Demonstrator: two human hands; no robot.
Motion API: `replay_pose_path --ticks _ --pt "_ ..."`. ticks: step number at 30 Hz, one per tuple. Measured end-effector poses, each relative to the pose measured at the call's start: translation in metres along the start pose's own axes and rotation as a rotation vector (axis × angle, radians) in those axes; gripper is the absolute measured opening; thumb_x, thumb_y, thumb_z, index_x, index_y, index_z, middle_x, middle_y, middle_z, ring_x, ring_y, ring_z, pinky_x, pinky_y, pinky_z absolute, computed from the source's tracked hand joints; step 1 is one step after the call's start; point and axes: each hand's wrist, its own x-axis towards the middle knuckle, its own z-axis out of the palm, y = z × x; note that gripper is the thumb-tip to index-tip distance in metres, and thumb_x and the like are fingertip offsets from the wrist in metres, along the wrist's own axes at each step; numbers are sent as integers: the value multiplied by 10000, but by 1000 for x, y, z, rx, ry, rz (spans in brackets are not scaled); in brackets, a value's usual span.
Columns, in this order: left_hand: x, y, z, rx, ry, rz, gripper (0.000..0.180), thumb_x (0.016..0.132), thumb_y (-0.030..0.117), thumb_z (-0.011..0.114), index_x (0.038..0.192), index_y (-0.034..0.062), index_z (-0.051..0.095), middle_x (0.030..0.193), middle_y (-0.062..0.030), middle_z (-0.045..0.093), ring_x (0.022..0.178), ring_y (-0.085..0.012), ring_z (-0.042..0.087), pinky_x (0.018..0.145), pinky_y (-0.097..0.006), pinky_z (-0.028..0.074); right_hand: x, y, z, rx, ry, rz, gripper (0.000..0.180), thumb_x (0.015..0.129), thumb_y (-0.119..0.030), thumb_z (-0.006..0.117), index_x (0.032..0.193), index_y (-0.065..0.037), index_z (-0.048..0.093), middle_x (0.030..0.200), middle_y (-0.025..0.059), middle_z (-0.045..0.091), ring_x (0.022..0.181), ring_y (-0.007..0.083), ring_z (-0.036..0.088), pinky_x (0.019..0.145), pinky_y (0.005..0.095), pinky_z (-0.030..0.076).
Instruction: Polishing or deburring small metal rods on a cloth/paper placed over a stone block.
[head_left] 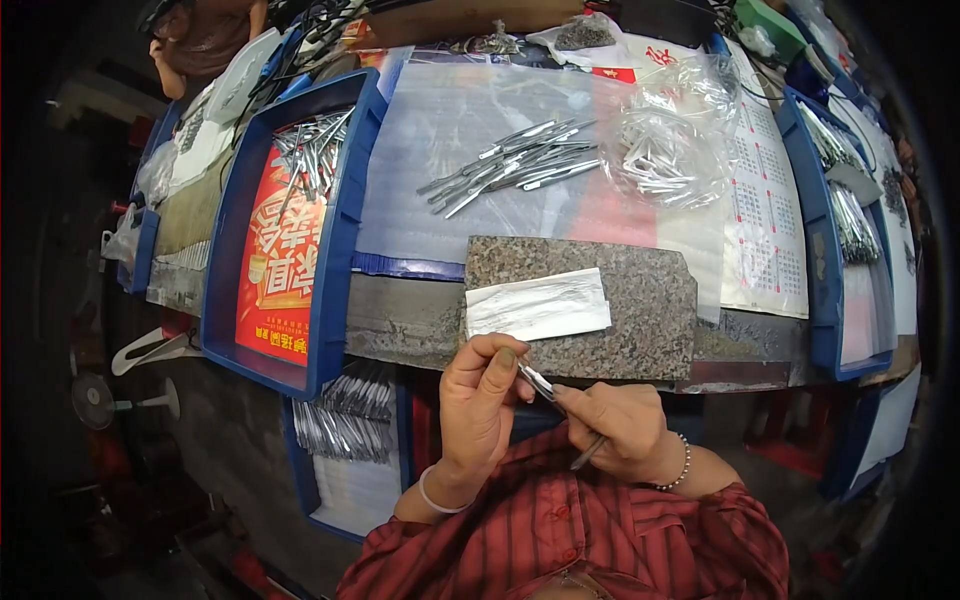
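Just in front of my chest, both hands are closed around a slim, shiny metal piece (538,381). My left hand (478,405) pinches its far end between thumb and fingertips. My right hand (625,428) grips the near end; a dull metal tip (588,455) sticks out below its fingers, and I cannot tell whether that tip belongs to the same piece. Beyond the hands, a folded white paper (540,303) lies on a speckled stone slab (645,320). Farther back, a loose heap of similar slim metal pieces (515,165) rests on plastic sheeting.
At left, a blue tray (337,230) holds metal pieces over red printed paper. A clear bag of white sticks (660,160) lies right of the heap. Another blue tray (850,220) with metal pieces stands far right. Below the table edge, a lower tray (350,480) holds more. A person sits at upper left.
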Motion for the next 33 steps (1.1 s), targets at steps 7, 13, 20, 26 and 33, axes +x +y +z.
replay_pose_path --ticks 7,13,20,26,33 --pt "-2 -5 -3 61 70 15 167 976 171 588 1020 11 602 864 -10 584 647 -51 530 603 -178 438 -6 6 13 78 -64 24 437 685 -18 708 1116 10 643 629 41 496 494 189 550 429 319 433" --pt "-9 -6 -5 95 13 76 161 973 144 590 1035 -4 605 942 -37 617 682 -63 546 626 -183 455 -13 0 16 -13 18 -37 325 728 -19 707 1049 7 665 580 27 448 453 160 507 396 303 396" --pt "-12 25 -16 405 -252 41 123 943 20 589 1047 -29 634 965 -60 617 785 -102 620 694 -213 517 -8 -10 -7 -61 -47 -67 276 724 -24 673 999 -24 692 584 4 480 463 136 523 390 284 403" --pt "-29 38 -24 1019 -479 311 163 810 -31 688 971 -5 676 868 -115 627 773 -225 643 673 -298 510 -13 -16 -26 -193 -286 -174 285 721 -97 759 991 -64 675 672 21 551 489 163 551 405 296 418" --pt "-35 35 -25 1075 -420 519 145 801 -36 687 933 2 642 860 -130 622 735 -272 636 629 -334 514 -7 -18 -27 -94 -280 -127 228 779 -104 695 999 -54 665 672 31 513 516 171 554 427 306 441"
